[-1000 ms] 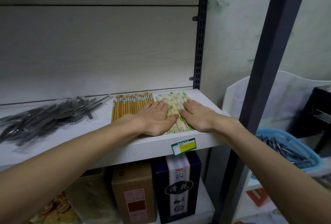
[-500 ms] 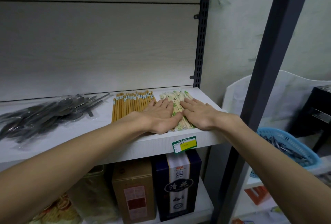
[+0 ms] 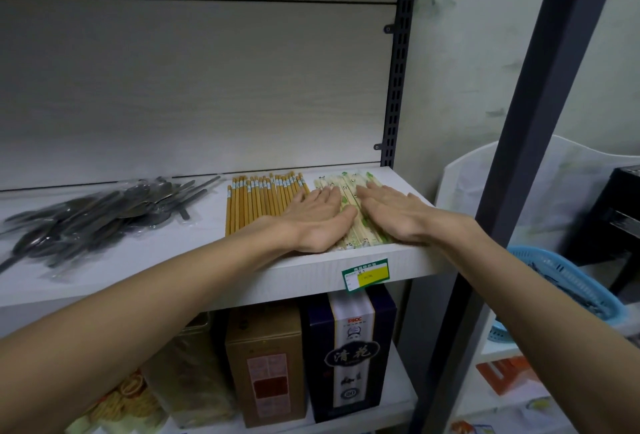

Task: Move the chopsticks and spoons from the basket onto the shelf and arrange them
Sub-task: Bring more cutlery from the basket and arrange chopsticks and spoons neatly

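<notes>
On the white shelf lie three groups: wrapped metal spoons at the left, a row of brown chopsticks in the middle, and pale green-printed wrapped chopsticks at the right. My left hand lies flat with straight fingers on the pale chopsticks, its edge over the brown ones. Beside it, my right hand presses flat on the same pale pack. The blue basket sits low at the right, with dark utensils inside.
A dark upright post stands between the shelf and the basket. Boxes and a bag fill the lower shelf. A green and yellow price label hangs on the shelf's front edge. A black slotted rail runs up the back.
Both flat hands have slid a little farther back along the pale chopsticks toward the shelf's rear. Nothing was picked up.
</notes>
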`<state>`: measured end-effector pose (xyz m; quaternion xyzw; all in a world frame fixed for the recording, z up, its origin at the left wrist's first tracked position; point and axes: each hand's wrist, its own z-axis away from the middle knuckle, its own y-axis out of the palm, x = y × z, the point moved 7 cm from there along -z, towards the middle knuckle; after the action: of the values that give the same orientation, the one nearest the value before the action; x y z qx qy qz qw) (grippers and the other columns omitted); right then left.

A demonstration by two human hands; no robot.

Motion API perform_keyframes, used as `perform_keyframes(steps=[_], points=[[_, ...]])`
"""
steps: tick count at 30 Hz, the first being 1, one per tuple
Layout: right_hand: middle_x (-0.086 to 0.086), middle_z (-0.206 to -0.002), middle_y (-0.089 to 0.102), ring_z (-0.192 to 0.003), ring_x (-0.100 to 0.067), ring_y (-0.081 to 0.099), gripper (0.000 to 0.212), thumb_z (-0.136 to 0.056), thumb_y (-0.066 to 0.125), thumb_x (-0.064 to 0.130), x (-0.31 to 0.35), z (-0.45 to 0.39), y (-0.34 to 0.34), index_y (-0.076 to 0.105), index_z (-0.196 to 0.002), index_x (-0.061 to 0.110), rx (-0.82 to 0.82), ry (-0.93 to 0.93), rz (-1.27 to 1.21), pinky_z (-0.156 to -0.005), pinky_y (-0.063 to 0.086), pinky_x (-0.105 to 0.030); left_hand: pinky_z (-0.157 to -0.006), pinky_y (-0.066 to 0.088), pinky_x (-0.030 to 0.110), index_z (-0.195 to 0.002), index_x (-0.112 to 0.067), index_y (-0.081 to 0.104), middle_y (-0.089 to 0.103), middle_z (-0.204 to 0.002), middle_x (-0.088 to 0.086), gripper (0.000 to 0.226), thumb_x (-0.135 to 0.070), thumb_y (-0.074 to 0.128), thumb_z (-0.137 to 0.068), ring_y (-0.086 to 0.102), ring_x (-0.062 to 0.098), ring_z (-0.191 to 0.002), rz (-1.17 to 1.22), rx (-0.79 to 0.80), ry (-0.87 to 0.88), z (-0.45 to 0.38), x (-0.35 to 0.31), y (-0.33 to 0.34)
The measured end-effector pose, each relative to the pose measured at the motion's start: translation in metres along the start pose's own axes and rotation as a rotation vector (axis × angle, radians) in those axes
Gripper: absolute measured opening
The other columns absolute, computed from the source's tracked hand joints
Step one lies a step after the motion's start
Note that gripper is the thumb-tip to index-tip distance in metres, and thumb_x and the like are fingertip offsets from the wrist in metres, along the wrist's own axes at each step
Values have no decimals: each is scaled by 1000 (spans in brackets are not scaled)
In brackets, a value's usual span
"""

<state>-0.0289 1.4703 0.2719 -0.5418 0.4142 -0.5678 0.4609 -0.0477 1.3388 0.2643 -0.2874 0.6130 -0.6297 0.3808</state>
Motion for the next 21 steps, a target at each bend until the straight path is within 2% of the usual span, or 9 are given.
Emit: perform_keyframes(steps=[4,9,11,15,21], points=[[-1,-169,8,-155,-18,5,57,-107,21,36,26,-15,-25,13,-161,21,-184,-81,67,-125,5,-47,-127,2,40,-162,-13,-3,-5,-170,6,69,-50,8,-105,-4,19,-156,74,-141,-51,2,41,-21],[-7,-166,20,-153,-21,16,55,-106,26,35,95,-49,-5,25,-158,16,-115,-246,89,-124,14,-43,-126,10,42,-161,-12,14,10,-169,10,67,-49,16,-104,9,22,-156,-5,-190,-184,14,110,-26],[-8,-165,23,-152,-22,19,55,-106,26,33,114,-61,6,28,-157,13,-88,-253,99,-124,16,-42,-126,10,43,-162,-16,14,10,-169,9,71,-53,16,-101,8,22,-156,4,-176,-211,17,129,-17],[-7,-168,7,-155,-20,4,60,-107,15,38,123,-76,27,14,-161,12,-1,-164,142,-125,5,-44,-127,2,38,-162,-17,9,1,-170,8,69,-55,14,-105,-2,20,-157,50,-96,-207,18,141,-1],[-10,-168,-6,-155,-22,-6,62,-107,11,42,117,-66,37,2,-161,12,31,-126,120,-126,1,-41,-126,-1,33,-162,-12,3,-3,-169,10,71,-55,11,-105,-5,21,-156,38,-72,-189,28,120,3]])
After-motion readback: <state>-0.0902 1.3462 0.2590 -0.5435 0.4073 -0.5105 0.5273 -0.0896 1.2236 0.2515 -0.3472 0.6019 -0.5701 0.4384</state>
